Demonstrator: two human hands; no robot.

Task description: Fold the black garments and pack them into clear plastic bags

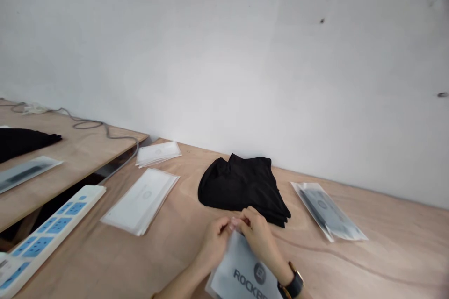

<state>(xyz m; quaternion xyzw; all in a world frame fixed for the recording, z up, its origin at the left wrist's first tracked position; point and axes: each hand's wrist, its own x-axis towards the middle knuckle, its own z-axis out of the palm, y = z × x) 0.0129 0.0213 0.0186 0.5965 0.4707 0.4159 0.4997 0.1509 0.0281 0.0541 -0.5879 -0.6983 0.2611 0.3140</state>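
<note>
Low in the view, a frosted plastic bag with a round logo and dark lettering lies on the wooden table. My left hand pinches its top edge. Close beside it, fingertips nearly touching, my right hand pinches the same edge; a black watch is on that wrist. Part of the bag is hidden under my right forearm and below the frame. Just beyond my hands lies a pile of folded black cloth items.
Left of the cloth are two stacks of frosted bags, a nearer stack and a farther stack. A filled bag lies to the right. A power strip bridges toward a second table with a grey cable. A white wall stands behind.
</note>
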